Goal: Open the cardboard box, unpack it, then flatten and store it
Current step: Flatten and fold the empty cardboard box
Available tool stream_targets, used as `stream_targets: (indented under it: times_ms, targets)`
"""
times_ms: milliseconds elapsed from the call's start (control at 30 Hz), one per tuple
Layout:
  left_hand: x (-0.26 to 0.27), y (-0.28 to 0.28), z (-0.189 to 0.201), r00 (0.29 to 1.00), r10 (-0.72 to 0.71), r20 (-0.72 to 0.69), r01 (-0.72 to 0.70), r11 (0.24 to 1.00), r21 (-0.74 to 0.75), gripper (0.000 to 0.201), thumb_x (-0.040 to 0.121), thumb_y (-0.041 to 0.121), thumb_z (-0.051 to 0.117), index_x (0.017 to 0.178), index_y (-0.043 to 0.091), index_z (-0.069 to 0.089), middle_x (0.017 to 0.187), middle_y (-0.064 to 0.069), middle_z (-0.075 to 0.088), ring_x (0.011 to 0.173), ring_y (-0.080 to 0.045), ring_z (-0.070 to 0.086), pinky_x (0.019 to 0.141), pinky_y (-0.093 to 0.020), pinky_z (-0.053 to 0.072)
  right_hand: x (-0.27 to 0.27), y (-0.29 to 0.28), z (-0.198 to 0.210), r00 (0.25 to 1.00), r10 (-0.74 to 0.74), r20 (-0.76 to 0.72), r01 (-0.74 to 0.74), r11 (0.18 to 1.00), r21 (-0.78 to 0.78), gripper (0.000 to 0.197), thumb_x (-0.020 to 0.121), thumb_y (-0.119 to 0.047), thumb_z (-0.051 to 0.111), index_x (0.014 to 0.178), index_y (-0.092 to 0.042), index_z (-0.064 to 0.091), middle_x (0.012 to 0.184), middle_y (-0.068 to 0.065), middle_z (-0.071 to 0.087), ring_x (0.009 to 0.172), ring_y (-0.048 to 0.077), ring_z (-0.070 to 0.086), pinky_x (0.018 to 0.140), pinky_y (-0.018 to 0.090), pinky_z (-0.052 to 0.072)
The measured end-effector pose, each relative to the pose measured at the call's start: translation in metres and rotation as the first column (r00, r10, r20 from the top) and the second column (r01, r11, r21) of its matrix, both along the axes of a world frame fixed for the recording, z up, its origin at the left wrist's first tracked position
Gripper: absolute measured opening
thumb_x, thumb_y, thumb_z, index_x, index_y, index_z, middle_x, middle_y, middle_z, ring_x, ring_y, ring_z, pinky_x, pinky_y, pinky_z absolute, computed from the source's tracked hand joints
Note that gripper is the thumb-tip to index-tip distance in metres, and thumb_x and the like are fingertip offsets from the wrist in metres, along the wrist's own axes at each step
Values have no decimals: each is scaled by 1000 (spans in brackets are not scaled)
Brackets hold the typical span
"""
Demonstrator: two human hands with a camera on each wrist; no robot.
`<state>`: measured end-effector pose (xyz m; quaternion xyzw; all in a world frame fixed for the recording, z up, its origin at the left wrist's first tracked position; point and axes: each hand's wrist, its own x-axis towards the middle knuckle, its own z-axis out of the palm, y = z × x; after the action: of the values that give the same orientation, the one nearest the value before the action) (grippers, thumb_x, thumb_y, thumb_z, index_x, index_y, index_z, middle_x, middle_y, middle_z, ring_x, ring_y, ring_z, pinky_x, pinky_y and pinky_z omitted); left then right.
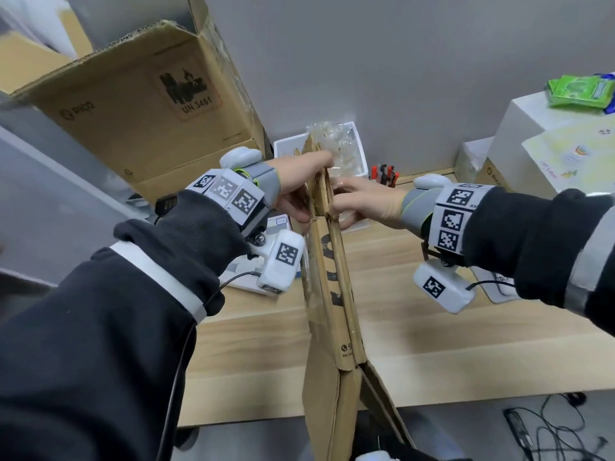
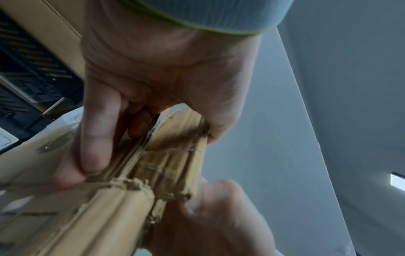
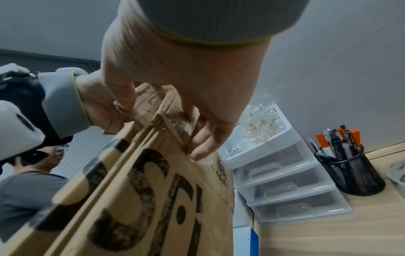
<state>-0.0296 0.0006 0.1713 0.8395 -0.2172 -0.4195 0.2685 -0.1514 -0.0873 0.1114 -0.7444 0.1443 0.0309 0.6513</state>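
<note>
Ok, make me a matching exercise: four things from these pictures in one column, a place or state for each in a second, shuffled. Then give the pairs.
Things
1. flattened cardboard box
2. large open carton
3. mesh pen holder
4. green packet

Places or states
A. on the white box at far right
B. on the desk beside the clear drawer unit
C. held upright, left hand and right hand gripping its top
D. standing at back left, flaps up

Pairs: 1-C, 2-D, 3-B, 4-A

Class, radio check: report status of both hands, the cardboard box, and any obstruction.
Left hand and right hand both grip flattened cardboard box at top, held upright on edge over desk. Nothing blocking.
</note>
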Motion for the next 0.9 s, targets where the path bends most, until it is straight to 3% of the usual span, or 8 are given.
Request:
stream_targets:
  times_ms: [167, 333, 433, 533, 600, 667, 800, 900]
  targets:
    - [6, -1, -10, 986, 146, -79, -152, 985, -82, 49, 92, 44, 57, 118, 3, 59, 105, -25, 72, 86, -35, 75, 81, -48, 63, 4, 9, -5, 1000, 12, -26, -15, 993, -117, 46, 78, -33, 78, 119, -31, 57, 105, -11, 69, 100, 8, 64, 92, 29, 50]
    - [6, 1, -18, 979, 139, -148, -151, 986, -68, 70, 84, 58, 66, 122, 0, 56, 105, -24, 61, 84, -39, 72, 76, -42, 64, 14, 11, -8, 995, -90, -40, 70, 933, -352, 25, 82, -18, 67, 106, -17, 59, 94, 0, 66, 87, 20, 64, 71, 27, 52]
    - [6, 8, -10, 996, 76, -53, -76, 997, -11, 62, 84, 58, 68, 105, 0, 55, 97, -24, 69, 77, -35, 76, 68, -35, 63, 8, 3, -2, 984, -168, -54, 133, 909, -394, 9, 88, -14, 59, 86, -21, 54, 75, -5, 57, 67, 11, 55, 47, 13, 40]
    - [5, 14, 1, 967, -118, 227, 99, 991, 95, 43, 83, 44, 72, 88, 2, 65, 75, -17, 73, 61, -27, 72, 67, -33, 61, 7, -5, 0, 987, -149, -63, 116, 924, -365, 5, 89, -14, 58, 90, -19, 56, 76, 1, 60, 67, 17, 59, 53, 15, 47]
    - [3, 15, 5, 785, -296, 544, 237, 955, 178, 28, 77, 35, 73, 68, 10, 65, 62, -8, 67, 55, -22, 65, 61, -30, 56, 8, -8, 2, 990, -113, -82, 77, 931, -358, 7, 88, -14, 59, 83, -19, 56, 74, 1, 63, 67, 19, 62, 56, 22, 48]
    - [-2, 14, 6, 507, -394, 767, 347, 908, 237, 19, 69, 32, 72, 65, 19, 59, 67, -2, 66, 65, -21, 62, 58, -28, 47, 10, -11, 2, 991, -76, -107, 28, 918, -395, 11, 87, -15, 60, 77, -18, 55, 70, -1, 62, 62, 15, 61, 53, 20, 45]
    - [-5, 11, -3, 67, -560, 826, 539, 717, 442, 51, 58, 36, 76, 100, 17, 53, 99, -5, 57, 93, -27, 49, 69, -35, 38, 13, -10, 5, 990, -20, -139, -46, 890, -453, 8, 83, -17, 63, 79, -13, 56, 76, 6, 61, 68, 19, 58, 58, 25, 48]
    - [-7, 9, -10, -107, -613, 783, 435, 679, 591, 68, 55, 31, 77, 114, 11, 51, 115, -12, 50, 105, -31, 46, 86, -40, 36, 16, -8, 5, 983, -4, -186, -95, 847, -522, 12, 81, -21, 66, 81, -16, 55, 75, 1, 60, 70, 19, 57, 62, 28, 47]
